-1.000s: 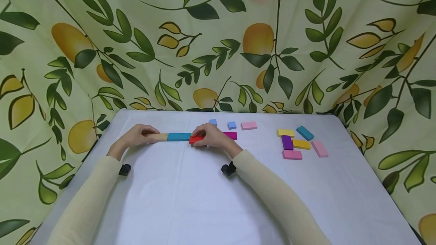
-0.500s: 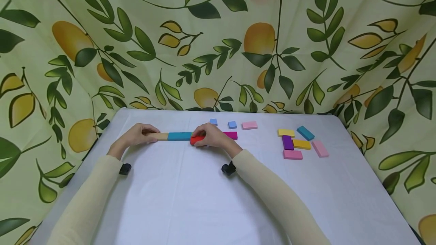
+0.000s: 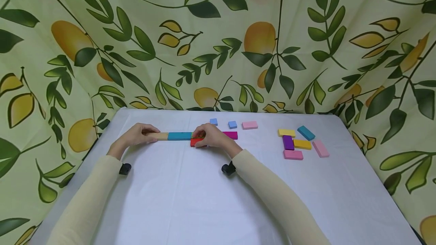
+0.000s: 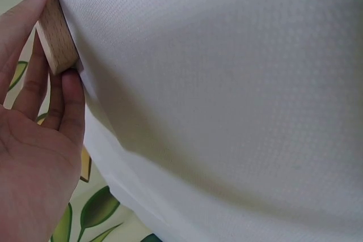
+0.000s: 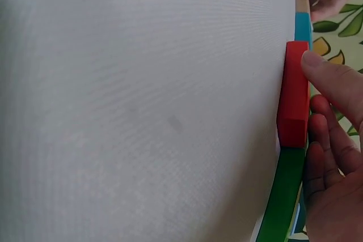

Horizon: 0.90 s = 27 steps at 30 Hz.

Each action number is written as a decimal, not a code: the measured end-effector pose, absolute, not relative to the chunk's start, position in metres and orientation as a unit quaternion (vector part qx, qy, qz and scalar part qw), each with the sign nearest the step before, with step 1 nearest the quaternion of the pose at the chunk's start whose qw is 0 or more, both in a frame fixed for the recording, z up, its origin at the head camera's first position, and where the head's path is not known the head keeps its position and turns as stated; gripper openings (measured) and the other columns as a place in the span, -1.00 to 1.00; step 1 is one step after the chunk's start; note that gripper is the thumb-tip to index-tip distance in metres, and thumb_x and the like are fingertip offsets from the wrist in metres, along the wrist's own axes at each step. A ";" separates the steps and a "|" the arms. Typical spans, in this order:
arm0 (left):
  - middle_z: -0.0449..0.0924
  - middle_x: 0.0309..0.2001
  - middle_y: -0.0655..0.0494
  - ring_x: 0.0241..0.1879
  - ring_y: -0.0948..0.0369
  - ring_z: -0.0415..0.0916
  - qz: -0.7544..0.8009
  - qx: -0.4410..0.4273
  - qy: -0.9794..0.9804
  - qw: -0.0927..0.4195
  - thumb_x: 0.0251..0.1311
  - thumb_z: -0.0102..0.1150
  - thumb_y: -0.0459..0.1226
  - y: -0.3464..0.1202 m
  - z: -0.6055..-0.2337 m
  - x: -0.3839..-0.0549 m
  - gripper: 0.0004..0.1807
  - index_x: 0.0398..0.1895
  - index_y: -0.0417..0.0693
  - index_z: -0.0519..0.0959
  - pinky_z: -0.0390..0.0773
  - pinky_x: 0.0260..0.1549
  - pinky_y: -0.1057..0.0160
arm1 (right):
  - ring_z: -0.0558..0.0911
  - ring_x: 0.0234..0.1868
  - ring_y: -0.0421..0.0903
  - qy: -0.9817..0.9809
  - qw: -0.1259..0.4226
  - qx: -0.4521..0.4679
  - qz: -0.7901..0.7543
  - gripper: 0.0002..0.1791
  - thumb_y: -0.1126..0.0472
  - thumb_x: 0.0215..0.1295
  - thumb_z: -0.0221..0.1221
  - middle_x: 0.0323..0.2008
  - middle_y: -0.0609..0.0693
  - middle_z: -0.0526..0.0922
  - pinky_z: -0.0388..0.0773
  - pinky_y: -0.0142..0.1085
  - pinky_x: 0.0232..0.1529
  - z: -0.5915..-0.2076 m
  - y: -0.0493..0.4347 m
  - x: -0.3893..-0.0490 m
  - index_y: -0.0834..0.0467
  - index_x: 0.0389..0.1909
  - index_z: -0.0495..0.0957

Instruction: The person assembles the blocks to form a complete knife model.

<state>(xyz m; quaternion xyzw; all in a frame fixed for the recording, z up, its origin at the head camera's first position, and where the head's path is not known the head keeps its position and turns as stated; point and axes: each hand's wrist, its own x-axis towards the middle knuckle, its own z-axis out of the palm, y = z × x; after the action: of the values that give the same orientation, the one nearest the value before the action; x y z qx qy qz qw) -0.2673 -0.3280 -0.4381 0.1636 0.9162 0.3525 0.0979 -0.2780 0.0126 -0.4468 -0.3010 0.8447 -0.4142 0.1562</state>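
Note:
My left hand (image 3: pixel 137 137) grips the left end of a plain wooden block (image 3: pixel 162 136), its thumb on the near side in the left wrist view. A teal block (image 3: pixel 179 136) continues the row to the right. My right hand (image 3: pixel 210 135) holds a red block (image 5: pixel 292 94) with its thumb on the block and its fingers curled at the far side. That red block sits just in front of the row. Beyond it, the right wrist view shows a green block (image 5: pixel 283 191), mostly hidden by my hand in the head view. A magenta block (image 3: pixel 231 135) ends the row at right.
Behind the row lie two small blue blocks (image 3: pixel 232 124) and a pink block (image 3: pixel 249 125). Off to the right is a loose group with yellow (image 3: pixel 302 144), purple (image 3: pixel 288 143), teal (image 3: pixel 305 133) and pink blocks (image 3: pixel 293 155). A patterned curtain (image 3: pixel 218 48) surrounds the white table (image 3: pixel 190 199).
The red block has shifted slightly toward me, and a strip of something green now shows behind it. My left hand has stayed in place on the wooden block.

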 end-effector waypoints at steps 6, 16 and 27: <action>0.65 0.03 -0.20 -0.09 -0.01 0.48 0.355 0.162 0.915 0.100 0.19 0.45 -0.37 -0.328 -0.439 -0.268 -0.67 0.02 -0.29 0.69 0.42 -0.01 0.00 | 0.52 -0.10 -0.09 0.845 0.154 -0.303 -0.414 -0.73 0.29 0.17 0.49 -0.21 -0.10 0.63 0.49 -0.34 -0.10 -0.449 0.012 -0.280 0.12 -0.10 0.73; 0.64 0.04 -0.21 -0.08 -0.02 0.48 0.353 0.165 0.915 0.101 0.21 0.45 -0.35 -0.327 -0.439 -0.268 -0.66 0.03 -0.28 0.69 0.41 0.01 -0.02 | 0.55 -0.09 -0.09 0.843 0.153 -0.301 -0.419 -0.70 0.27 0.18 0.48 -0.18 -0.10 0.65 0.52 -0.35 -0.09 -0.446 0.019 -0.284 0.14 -0.06 0.73; 0.65 0.04 -0.18 -0.07 -0.02 0.48 0.351 0.157 0.918 0.097 0.23 0.44 -0.34 -0.327 -0.441 -0.268 -0.68 0.03 -0.25 0.70 0.43 -0.03 0.05 | 0.62 -0.18 -0.08 0.830 0.113 -0.337 -0.430 -0.71 0.29 0.22 0.45 -0.15 0.08 0.71 0.57 -0.29 -0.07 -0.428 0.079 -0.287 0.27 -0.07 0.71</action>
<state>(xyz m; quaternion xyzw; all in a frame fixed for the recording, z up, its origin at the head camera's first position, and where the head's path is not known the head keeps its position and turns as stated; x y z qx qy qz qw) -0.2684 -0.3274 -0.4406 0.1568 0.9182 0.3506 0.0975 -0.2869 0.0786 -0.4282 -0.3372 0.8295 -0.4305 0.1132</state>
